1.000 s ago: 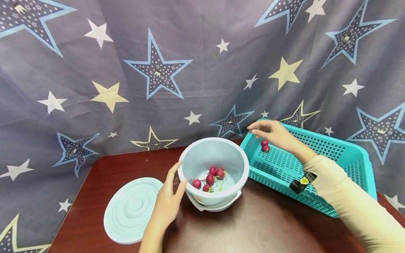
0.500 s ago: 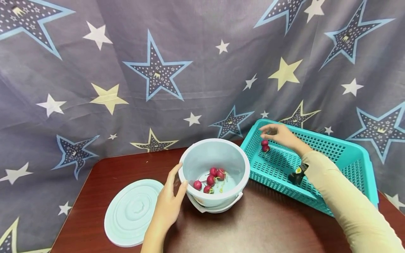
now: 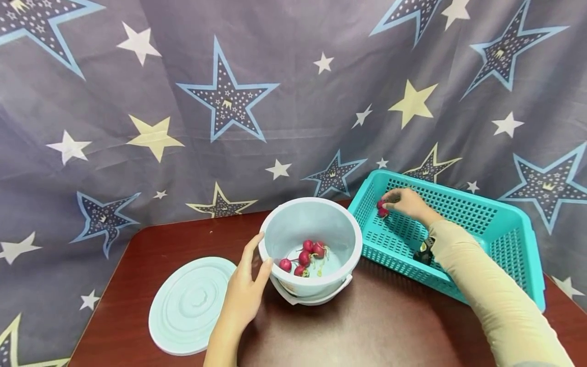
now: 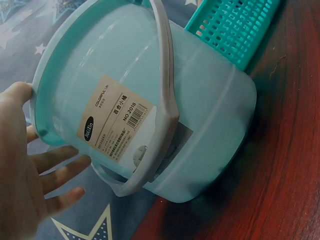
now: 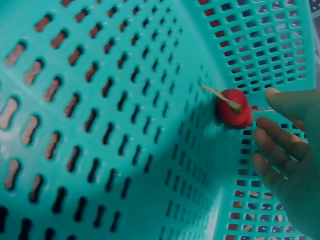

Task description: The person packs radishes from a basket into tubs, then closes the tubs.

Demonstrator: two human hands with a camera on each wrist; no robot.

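Observation:
My left hand (image 3: 245, 293) touches the left rim of a pale blue bucket (image 3: 337, 272); its fingers look relaxed in the left wrist view, which also shows the bucket's label (image 4: 117, 120). Several radishes (image 3: 304, 258) lie on the bucket's floor. Over at the turquoise basket (image 3: 458, 201), my right hand (image 3: 408, 204) reaches down to two radishes (image 3: 382, 213) in its far left corner. The right wrist view has the thumb and fingers of that hand apart, close beside a radish (image 5: 234, 108) with a pale stem; the other radish is mostly hidden behind it.
A round pale blue lid (image 3: 192, 306) lies flat on the dark red table (image 3: 367, 331), left of the bucket. The bucket's handle (image 4: 167, 95) hangs down its side. Behind the table hangs a grey curtain (image 3: 293, 102) with stars.
My right hand has moved right, then down into the basket, from above its left edge to the two radishes. My left hand stays at the bucket's rim.

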